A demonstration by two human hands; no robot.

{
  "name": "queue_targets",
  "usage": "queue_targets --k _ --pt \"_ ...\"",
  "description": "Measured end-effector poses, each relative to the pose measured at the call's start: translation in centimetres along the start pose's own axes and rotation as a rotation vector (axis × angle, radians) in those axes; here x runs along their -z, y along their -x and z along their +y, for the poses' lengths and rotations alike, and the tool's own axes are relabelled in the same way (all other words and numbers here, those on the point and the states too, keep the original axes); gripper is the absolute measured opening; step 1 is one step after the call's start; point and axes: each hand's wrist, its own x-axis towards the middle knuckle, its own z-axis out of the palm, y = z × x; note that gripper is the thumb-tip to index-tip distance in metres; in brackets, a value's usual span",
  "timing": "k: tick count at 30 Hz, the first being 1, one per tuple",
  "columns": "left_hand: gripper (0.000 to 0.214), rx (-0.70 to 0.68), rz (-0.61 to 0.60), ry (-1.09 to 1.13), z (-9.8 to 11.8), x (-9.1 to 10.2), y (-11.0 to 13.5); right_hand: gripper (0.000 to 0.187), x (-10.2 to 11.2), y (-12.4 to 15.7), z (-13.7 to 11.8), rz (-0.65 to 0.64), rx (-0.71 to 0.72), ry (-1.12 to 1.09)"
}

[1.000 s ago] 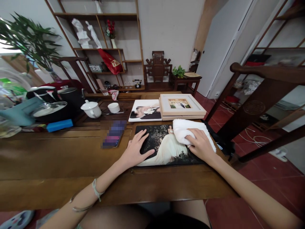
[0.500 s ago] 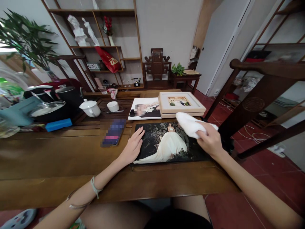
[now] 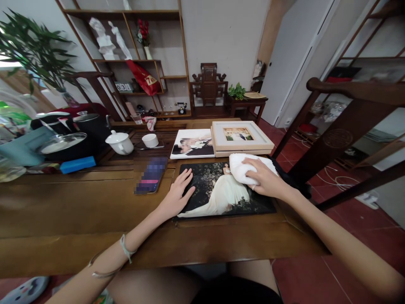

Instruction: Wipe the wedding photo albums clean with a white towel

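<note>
A dark wedding photo panel (image 3: pixel 205 185), showing a figure in a long white gown, lies flat on the wooden table (image 3: pixel 95 219) in front of me. My left hand (image 3: pixel 177 194) rests flat on its left edge, fingers spread and holding nothing. Bunched under the fingers of my right hand (image 3: pixel 264 177) is a white cloth (image 3: pixel 238 166), pressed on the panel's upper right part. The cloth and hand hide that corner of the picture.
Behind the panel lie a white photo canvas (image 3: pixel 193 143) and framed photos (image 3: pixel 242 137). Left of it are a phone (image 3: pixel 151 175), a lidded white cup (image 3: pixel 119 142), a small white bowl (image 3: pixel 149 140) and a blue block (image 3: pixel 77 164). A wooden chair (image 3: pixel 344 126) stands close on the right.
My right hand has shifted left and flattened, bringing the cloth down over the panel's upper right. The fingers of my left hand have spread a little, its thumb now apart.
</note>
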Motion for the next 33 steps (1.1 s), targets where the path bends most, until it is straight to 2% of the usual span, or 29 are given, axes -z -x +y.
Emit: queue_targets --k 4,8,13,18,25,29,31,33 --pt "0.048 -0.017 0.027 0.051 0.6 0.4 -0.1 0.017 0.0 -0.7 0.4 -0.053 -0.042 -0.09" --pt "0.048 -0.005 0.054 0.07 1.0 0.5 -0.1 0.014 -0.3 -0.8 0.5 -0.045 -0.077 -0.053" --pt "0.049 0.015 0.027 0.046 0.8 0.4 -0.1 0.016 -0.7 -0.2 0.7 -0.038 -0.033 0.053" --pt "0.043 -0.028 0.094 -0.006 0.4 0.2 -0.1 0.019 -1.0 -0.1 1.0 -0.034 0.056 0.112" --pt "0.042 -0.034 0.106 -0.08 0.6 0.3 0.1 0.021 -1.9 0.1 -0.1 0.023 -0.011 0.099" --pt "0.042 -0.047 0.104 -0.045 0.6 0.1 0.1 0.021 -1.6 0.3 -0.1 0.048 0.005 0.112" --pt "0.044 -0.036 0.095 -0.024 0.5 0.0 0.1 0.019 -1.1 0.2 0.2 0.11 0.035 0.154" --pt "0.047 -0.013 0.075 -0.001 0.3 -0.2 0.1 0.019 -0.4 0.0 0.4 0.233 0.051 0.202"
